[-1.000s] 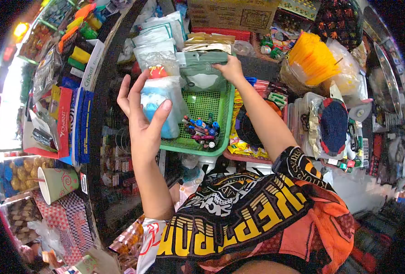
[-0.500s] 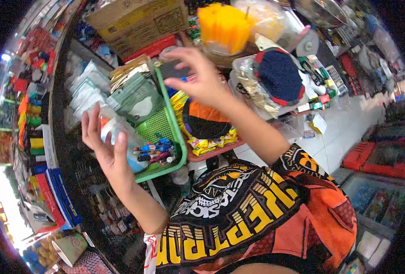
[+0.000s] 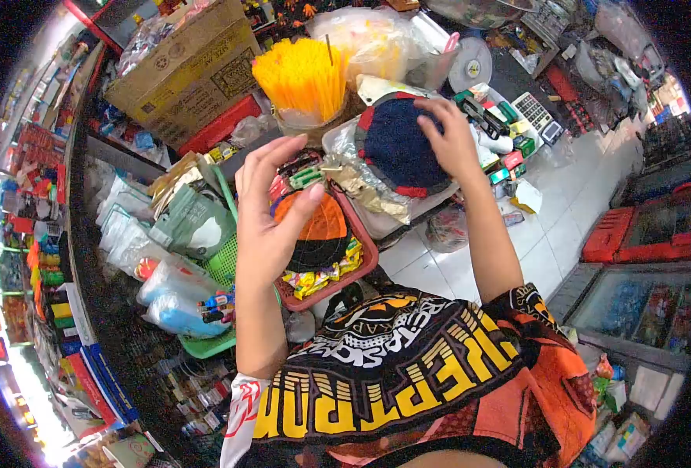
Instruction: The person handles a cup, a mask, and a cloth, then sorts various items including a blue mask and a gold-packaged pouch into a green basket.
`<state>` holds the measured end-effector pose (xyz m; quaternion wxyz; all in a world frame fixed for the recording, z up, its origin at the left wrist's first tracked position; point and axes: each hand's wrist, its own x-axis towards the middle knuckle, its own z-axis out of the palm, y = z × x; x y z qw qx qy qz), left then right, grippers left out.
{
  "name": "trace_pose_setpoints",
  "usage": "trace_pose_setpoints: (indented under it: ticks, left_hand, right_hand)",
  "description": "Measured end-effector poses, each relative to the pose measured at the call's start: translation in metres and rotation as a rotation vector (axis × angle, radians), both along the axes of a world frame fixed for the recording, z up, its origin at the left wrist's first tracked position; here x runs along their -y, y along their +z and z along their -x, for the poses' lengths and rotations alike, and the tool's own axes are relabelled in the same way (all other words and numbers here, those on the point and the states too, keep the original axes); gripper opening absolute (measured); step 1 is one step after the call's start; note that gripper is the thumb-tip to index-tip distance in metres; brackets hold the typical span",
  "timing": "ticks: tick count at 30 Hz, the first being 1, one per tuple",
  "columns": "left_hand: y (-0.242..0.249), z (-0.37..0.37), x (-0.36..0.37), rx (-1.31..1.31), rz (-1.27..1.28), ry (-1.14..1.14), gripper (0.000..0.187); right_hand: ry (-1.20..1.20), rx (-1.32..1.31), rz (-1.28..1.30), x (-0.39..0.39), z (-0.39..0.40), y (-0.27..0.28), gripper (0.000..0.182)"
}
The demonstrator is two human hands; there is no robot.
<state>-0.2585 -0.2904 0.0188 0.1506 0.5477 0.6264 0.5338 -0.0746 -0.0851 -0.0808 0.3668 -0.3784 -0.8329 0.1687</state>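
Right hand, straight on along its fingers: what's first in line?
Most likely the navy cloth with red edging, just ahead of the right hand; depth is unclear, so the fingertips may be touching it.

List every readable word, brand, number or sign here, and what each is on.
"SKEPTRON": large yellow letters on the shirt, folded but apparently reading so.
White lettering, same shirt: too folded to read surely.
Cardboard box: printed, too blurred.
Calculator: key markings too small.
Round white disc: centre label too small.
Yellow wrappers: print too blurred.
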Motion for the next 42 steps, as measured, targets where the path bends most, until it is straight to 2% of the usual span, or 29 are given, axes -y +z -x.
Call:
trace_pose_setpoints:
  ticks: [1, 3, 5, 6, 8, 9, 11, 13, 16, 17, 20, 23, 25, 26, 27, 29, 30, 31, 33, 34, 35, 37, 38, 40, 41, 42]
  left_hand:
    - [0.001, -0.002, -0.003, 0.004, 0.002, -0.013, 0.040]
    - [0.000, -0.005, -0.008, -0.020, -0.002, -0.011, 0.040]
    - [0.004, -0.007, -0.008, 0.001, 0.037, 0.013, 0.041]
    - [0.003, -0.007, -0.009, -0.003, 0.035, 0.017, 0.041]
    - [0.002, -0.005, -0.007, -0.016, 0.034, 0.023, 0.041]
    - [0.002, -0.005, -0.006, -0.016, 0.036, 0.032, 0.041]
    - [0.001, -0.002, -0.004, -0.022, 0.033, 0.060, 0.041]
    - [0.006, -0.001, 0.000, -0.042, 0.047, 0.080, 0.041]
    - [0.010, 0.002, 0.009, -0.057, 0.044, 0.101, 0.041]
    - [0.011, 0.002, 0.010, -0.046, 0.039, 0.106, 0.041]
    - [0.014, 0.000, 0.012, -0.040, 0.044, 0.104, 0.041]
    - [0.012, -0.001, 0.015, -0.046, -0.007, 0.076, 0.041]
    - [0.012, 0.000, 0.018, -0.046, -0.022, 0.074, 0.043]
    - [0.013, 0.001, 0.023, -0.040, -0.029, 0.072, 0.044]
    - [0.012, -0.002, 0.025, -0.039, -0.027, 0.078, 0.044]
    - [0.012, -0.007, 0.025, 0.217, -0.075, 0.107, 0.051]
    - [0.009, -0.002, 0.026, 0.226, -0.059, 0.103, 0.067]
    - [0.004, 0.000, 0.025, 0.223, -0.059, 0.110, 0.067]
    - [-0.004, 0.000, 0.025, 0.631, -0.168, -0.057, 0.083]
    - [-0.002, -0.002, 0.028, 0.715, -0.120, -0.068, 0.094]
    - [-0.017, -0.002, 0.031, 0.838, -0.252, -0.087, 0.080]
    - [-0.026, -0.002, 0.041, 1.042, -0.126, 0.043, 0.059]
    - [-0.026, -0.002, 0.044, 1.153, -0.159, 0.133, 0.044]
    - [-0.036, 0.002, 0.054, 1.116, -0.194, 0.165, 0.043]
    - [-0.040, 0.004, 0.059, 1.082, -0.224, 0.182, 0.041]
    - [-0.041, 0.006, 0.062, 1.087, -0.228, 0.211, 0.039]
  right_hand:
    - [-0.014, -0.010, -0.057, -0.013, 0.000, 0.003, 0.024]
    - [-0.129, 0.197, -0.003, -0.039, -0.002, 0.009, 0.033]
    - [-0.125, 0.400, 0.083, -0.073, -0.003, -0.005, 0.036]
    - [-0.121, 0.397, 0.080, -0.088, -0.006, -0.017, 0.036]
    - [0.098, 0.469, -0.006, -0.108, -0.010, -0.035, 0.038]
    - [0.108, 0.469, -0.007, -0.111, -0.011, -0.036, 0.038]
    - [0.103, 0.435, 0.095, -0.115, -0.012, -0.040, 0.040]
    - [0.078, 0.367, 0.080, -0.105, -0.017, -0.027, 0.042]
    - [-0.023, 0.178, -0.065, -0.093, -0.028, -0.003, 0.043]
    - [0.017, 0.037, -0.262, -0.092, -0.029, 0.004, 0.044]
    - [-0.103, 0.014, -0.189, -0.080, -0.027, 0.037, 0.045]
    - [-0.212, -0.112, -0.344, -0.077, -0.028, 0.059, 0.040]
    - [-0.172, -0.420, -0.111, -0.067, -0.034, 0.074, 0.034]
    - [-0.030, -0.559, 0.056, -0.054, -0.035, 0.085, 0.028]
    - [0.091, -0.652, 0.116, -0.036, -0.032, 0.098, 0.028]
    - [0.287, -0.826, 0.227, 0.000, -0.016, 0.119, 0.031]
    - [0.352, -0.808, 0.355, 0.015, -0.009, 0.117, 0.036]
    - [0.419, -0.788, 0.482, 0.029, 0.000, 0.114, 0.041]
    - [0.646, -0.679, 0.705, 0.064, 0.026, 0.106, 0.046]
    - [0.753, -0.655, 0.743, 0.082, 0.042, 0.097, 0.049]
    - [0.861, -0.627, 0.779, 0.098, 0.056, 0.086, 0.051]
    - [0.983, -0.454, 0.786, 0.120, 0.071, 0.068, 0.052]
    - [0.913, -0.327, 0.733, 0.122, 0.072, 0.068, 0.049]
    - [0.701, -0.216, 0.670, 0.113, 0.065, 0.073, 0.046]
    - [0.520, -0.194, 0.331, 0.101, 0.063, 0.063, 0.045]
    - [0.336, -0.098, 0.098, 0.084, 0.057, 0.054, 0.047]
